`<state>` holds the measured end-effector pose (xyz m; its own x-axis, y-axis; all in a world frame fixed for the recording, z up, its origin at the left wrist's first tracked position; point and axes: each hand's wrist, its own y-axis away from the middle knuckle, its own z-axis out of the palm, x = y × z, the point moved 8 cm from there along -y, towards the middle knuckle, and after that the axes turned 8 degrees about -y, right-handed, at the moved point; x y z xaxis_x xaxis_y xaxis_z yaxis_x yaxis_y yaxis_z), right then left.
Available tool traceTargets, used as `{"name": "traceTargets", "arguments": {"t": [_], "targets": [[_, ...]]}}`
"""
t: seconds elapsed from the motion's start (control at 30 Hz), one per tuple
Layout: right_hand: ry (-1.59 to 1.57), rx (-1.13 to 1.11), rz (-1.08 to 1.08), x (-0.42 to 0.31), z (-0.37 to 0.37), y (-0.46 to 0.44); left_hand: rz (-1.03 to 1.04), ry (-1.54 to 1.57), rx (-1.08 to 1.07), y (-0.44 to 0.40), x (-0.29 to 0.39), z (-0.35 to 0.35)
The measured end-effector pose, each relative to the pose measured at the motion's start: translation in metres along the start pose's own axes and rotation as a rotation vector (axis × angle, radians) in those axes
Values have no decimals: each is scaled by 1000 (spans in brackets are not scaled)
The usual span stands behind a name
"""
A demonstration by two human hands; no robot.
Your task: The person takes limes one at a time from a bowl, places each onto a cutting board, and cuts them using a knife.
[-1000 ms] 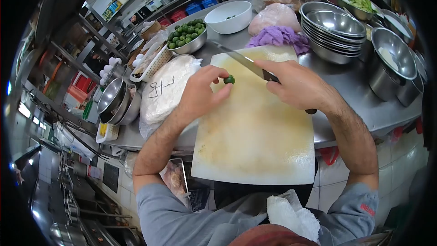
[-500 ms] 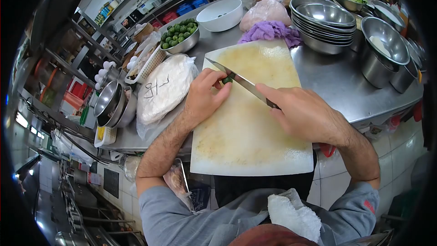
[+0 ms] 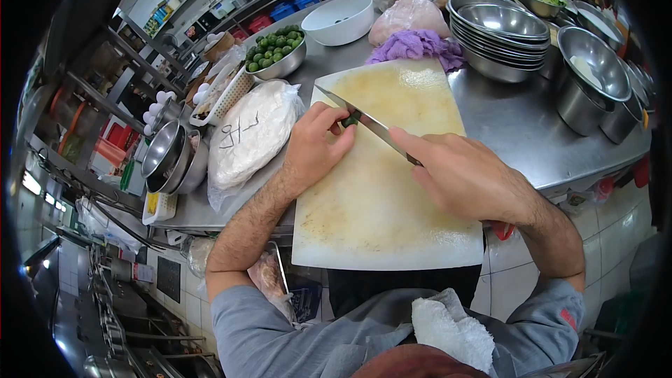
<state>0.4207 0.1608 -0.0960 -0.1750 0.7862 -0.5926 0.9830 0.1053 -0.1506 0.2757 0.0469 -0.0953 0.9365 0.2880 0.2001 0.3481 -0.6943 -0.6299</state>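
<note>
A pale, yellow-stained cutting board [image 3: 378,224] lies in front of me on the steel counter. My right hand [image 3: 465,171] is closed around the handle of a kitchen knife [image 3: 374,124], its blade pointing up and to the left. At the board's left side, my left hand [image 3: 316,143] pinches a small green lime [image 3: 348,121] against the surface. The blade lies across the lime, close to my left fingertips; whether it has cut in cannot be made out. My fingers cover much of the lime.
Left of the board are a bag of white contents [image 3: 255,136], a metal bowl of limes [image 3: 280,63] and small steel bowls [image 3: 164,154]. A white bowl [image 3: 339,21] and a purple cloth [image 3: 413,45] are behind it. Stacked metal bowls [image 3: 498,35] stand at the right.
The knife and my right hand have shifted very slightly to the left. My left hand stays at the lime, and the view has tilted a little.
</note>
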Motion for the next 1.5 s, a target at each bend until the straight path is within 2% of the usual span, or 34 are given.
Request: {"name": "traceTargets", "arguments": {"t": [0.33, 0.4, 0.63, 0.83, 0.9, 1.23, 1.33, 1.5], "targets": [[23, 52, -37, 1, 7, -32, 10, 11, -10, -1, -3, 0], [-8, -28, 40, 4, 11, -42, -4, 30, -6, -2, -2, 0], [-56, -23, 61, 9, 12, -58, 19, 23, -23, -2, -5, 2], [-86, 36, 2, 6, 11, -65, 16, 22, -25, -2, -4, 2], [-73, -34, 56, 7, 14, -71, 4, 25, -28, -3, -5, 2], [-43, 9, 10, 0, 12, -81, 24, 5, -38, -3, -6, 2], [-46, -44, 68, 0, 12, -81, 16, 14, -39, -2, -7, 3], [-101, 11, -4, 7, 16, -86, 1, 19, -42, -2, -7, 3]]}}
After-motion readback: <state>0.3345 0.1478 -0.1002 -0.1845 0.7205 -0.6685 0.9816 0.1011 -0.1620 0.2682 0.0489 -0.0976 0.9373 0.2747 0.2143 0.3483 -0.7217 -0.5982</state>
